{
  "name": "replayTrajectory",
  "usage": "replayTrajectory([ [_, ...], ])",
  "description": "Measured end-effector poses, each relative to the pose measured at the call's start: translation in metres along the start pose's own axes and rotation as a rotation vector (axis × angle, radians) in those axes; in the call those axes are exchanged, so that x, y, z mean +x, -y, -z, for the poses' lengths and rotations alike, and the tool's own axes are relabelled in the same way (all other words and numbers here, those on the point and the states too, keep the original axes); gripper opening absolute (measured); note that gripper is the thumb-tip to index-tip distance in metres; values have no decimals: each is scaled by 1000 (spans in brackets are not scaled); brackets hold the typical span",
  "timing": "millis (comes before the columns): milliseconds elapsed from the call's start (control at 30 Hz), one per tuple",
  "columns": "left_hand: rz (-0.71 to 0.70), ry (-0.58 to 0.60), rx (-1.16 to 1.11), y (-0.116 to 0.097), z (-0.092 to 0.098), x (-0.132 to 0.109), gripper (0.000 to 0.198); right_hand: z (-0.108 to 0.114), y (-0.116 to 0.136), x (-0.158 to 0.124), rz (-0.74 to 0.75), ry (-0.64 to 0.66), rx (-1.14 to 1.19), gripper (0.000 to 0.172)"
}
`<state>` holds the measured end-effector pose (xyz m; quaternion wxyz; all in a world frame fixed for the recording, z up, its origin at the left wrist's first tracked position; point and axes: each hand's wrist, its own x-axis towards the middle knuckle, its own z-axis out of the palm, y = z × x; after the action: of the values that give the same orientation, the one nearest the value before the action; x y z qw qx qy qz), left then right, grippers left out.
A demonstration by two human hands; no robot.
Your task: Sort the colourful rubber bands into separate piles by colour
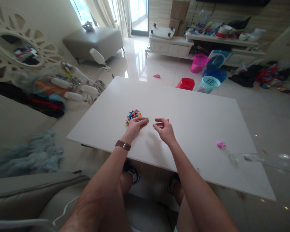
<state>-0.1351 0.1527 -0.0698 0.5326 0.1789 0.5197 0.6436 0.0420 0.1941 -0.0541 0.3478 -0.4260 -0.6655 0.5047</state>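
Note:
A pile of small, thin pieces in many bright colours [134, 114] lies on the white table [200, 119], just beyond my left hand [134, 126]. That hand is pinched, and a tiny blue and yellow piece [148, 120] sticks out at its fingertips; its exact kind is too small to make out. My right hand [164, 129] hovers a short way to the right, thumb and fingers curved apart, with nothing visible between them. Behind its knuckles shows a bit of something red [168, 120], mostly hidden. A faint pink speck [160, 140] is on the tabletop below.
At the table's right are a purple-pink object [221, 145] and a clear container [252, 157] lying near the edge. Beyond the far edge stand a red stool or tub [186, 83], a light-blue basket [209, 84] and a pink basket [199, 63]. A white-shaded lamp [74, 96] is left.

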Motion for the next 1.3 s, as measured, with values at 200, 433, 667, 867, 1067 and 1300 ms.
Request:
replayTrajectory([
  [200,78,178,-93,12,-25,-11,36,6,-5,2,-20,10,220,34],
  [433,104,233,-68,11,-36,-20,23,19,-5,-4,-21,-46,221,36],
  [667,164,215,-181,21,-39,-18,18,17,-8,1,-82,-90,318,44],
  [867,194,214,-209,24,-40,-8,15,20,-11,8,-103,-158,309,39],
  [1067,269,185,-235,23,-49,-12,15,21,-11,9,-83,-188,217,26],
  [1300,408,164,-368,23,-56,-17,21,22,-5,5,-37,-124,5,19],
])
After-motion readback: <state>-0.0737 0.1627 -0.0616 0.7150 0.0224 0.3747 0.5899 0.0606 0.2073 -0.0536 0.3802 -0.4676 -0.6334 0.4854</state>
